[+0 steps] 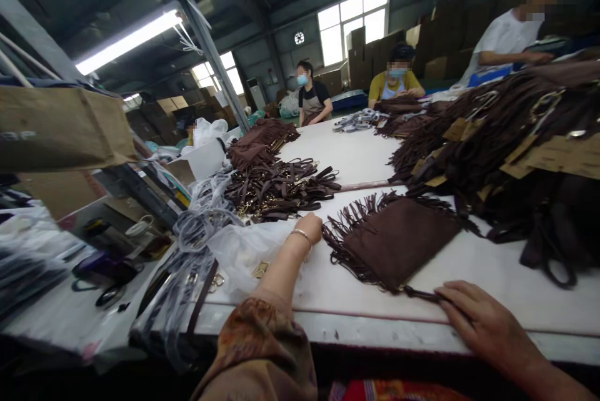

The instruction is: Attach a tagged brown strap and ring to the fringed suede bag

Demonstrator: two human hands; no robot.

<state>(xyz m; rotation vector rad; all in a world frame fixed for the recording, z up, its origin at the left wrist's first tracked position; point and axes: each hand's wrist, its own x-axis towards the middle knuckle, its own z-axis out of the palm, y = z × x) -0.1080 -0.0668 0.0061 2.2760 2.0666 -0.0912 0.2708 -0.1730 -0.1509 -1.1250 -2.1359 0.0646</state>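
While the brown fringed bag [403, 238] lies flat toward the table's [342, 298] near edge, the right hand [473, 313] touches the end of its strap [419, 293]; whether it pinches cannot be determined. The left hand [309, 227] is curled beside the fringe [344, 235], contents hidden. Brown straps [281, 188] lie heaped along the left edge.

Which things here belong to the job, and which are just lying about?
Likely in the job:
- dark brown fringed flat bag
- thin dark brown strap at its corner, at the right hand
- heaped dark brown straps with gold-coloured fittings

Seemingly lying about:
- large brown cardboard box, upper left
- dark purple object, lower left
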